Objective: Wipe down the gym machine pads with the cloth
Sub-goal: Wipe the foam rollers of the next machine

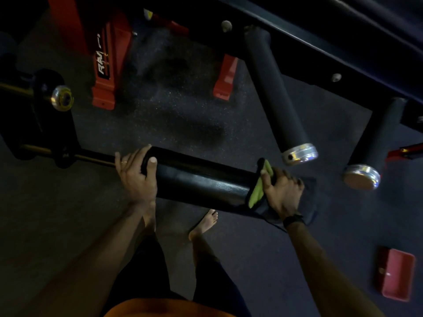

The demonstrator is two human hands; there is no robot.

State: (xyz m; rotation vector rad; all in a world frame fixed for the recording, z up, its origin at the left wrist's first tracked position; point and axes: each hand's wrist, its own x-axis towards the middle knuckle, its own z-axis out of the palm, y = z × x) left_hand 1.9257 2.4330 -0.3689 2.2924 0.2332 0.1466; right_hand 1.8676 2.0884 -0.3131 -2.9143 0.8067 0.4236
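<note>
Looking down in dim light at a black roller pad [201, 179], lying roughly level across the middle of the view on a thin bar [91, 155] running off to the left. Gripping the pad's left end with the left hand [137, 177], thumb over the near face, fingers curling over the top, a ring showing on one finger. Clasping the right end with the right hand [282, 191], wrapped round a cloth [257, 191], dark outside with a bright green fold showing just left of the thumb. Draping the rest of the cloth over the pad's end and under the palm, so the end cap staying hidden. Wearing a dark band on the right wrist.

Two more black roller pads [272, 88] standing beyond, well apart from the held one, each ending in a shiny metal cap [299, 154], both jutting from a dark frame [320, 49] at upper right. Red machine feet [109, 65] resting on the speckled dark floor [183, 110] at upper left. A red tray-like thing [396, 274] lying on the floor at lower right. Bare feet [203, 224] standing beneath the pad.
</note>
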